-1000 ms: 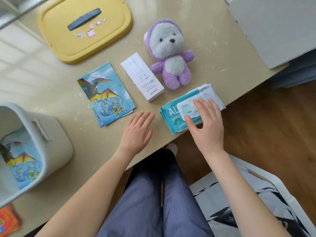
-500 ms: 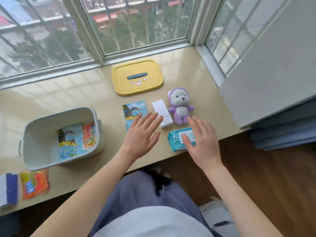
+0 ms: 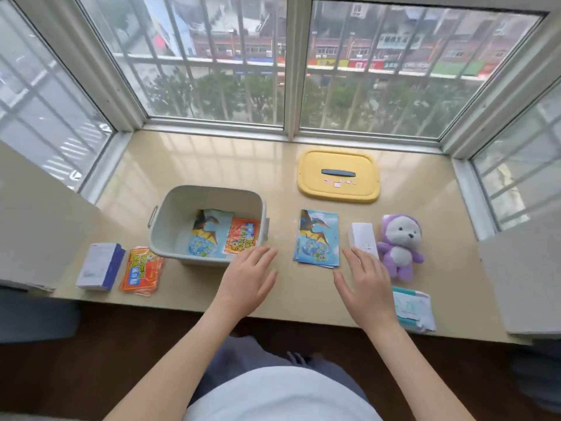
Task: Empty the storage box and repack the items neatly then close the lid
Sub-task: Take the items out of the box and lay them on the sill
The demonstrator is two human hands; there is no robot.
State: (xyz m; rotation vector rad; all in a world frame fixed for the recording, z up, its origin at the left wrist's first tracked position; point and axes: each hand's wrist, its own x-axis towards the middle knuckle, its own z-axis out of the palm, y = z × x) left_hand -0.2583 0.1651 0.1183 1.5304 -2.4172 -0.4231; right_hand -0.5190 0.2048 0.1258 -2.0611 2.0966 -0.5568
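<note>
Nearest, two bare forearms reach forward over the worktop (image 3: 303,299). The left hand (image 3: 247,279) and the right hand (image 3: 365,288) are both palm down, fingers straight and spread wide, holding nothing. Whether they touch the surface cannot be told. The left fingertips lie at the near right corner of the storage box (image 3: 170,208). The right fingertips cover the near end of a white carton (image 3: 362,238).

At the near edge, just right of the right hand, lies one pack of wipes (image 3: 411,308). At the near left sits one white-and-blue box (image 3: 100,265). Just right of it is a small pile of orange packets (image 3: 141,270), too overlapped to count.

Farther back, left of centre, the one grey storage box stands open and holds two things side by side: one dinosaur packet (image 3: 209,235) and one orange packet (image 3: 243,238). To its right on the worktop comes a stack of dinosaur packets (image 3: 317,238), number unclear. Next are the one white carton and one purple plush bear (image 3: 399,247), lying face up.

Farthest, near the window (image 3: 291,71), one yellow lid (image 3: 338,176) lies flat — off the box and well apart from it, to its far right.
</note>
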